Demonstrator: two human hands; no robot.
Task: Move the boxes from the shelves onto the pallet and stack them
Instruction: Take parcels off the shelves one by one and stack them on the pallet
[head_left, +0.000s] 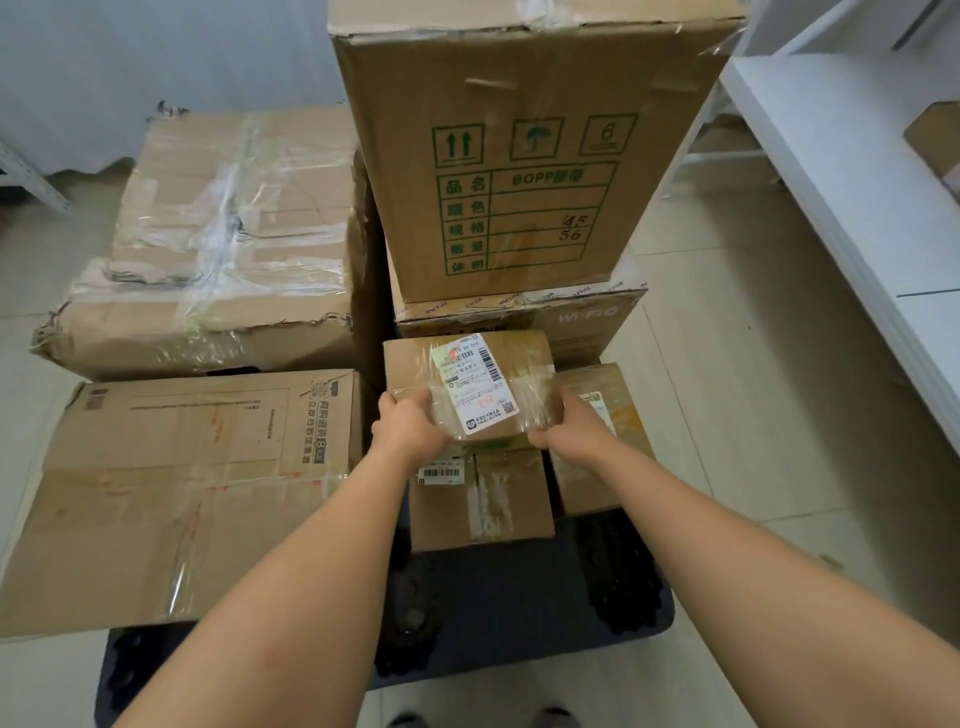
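On the dark pallet (519, 613) we list a tall printed box (530, 156), two wide taped boxes (228, 234), then a small labelled box (470, 384). Our left hand (410, 423) and right hand (571, 428) grip its sides above another small box (483, 499).

We have one view only, a wide-angle camera worn on our head, looking forward and steeply down along both forearms. It sits close above the stacked boxes (524, 156) and the dark pallet (519, 597), edges bending outward from the lens.
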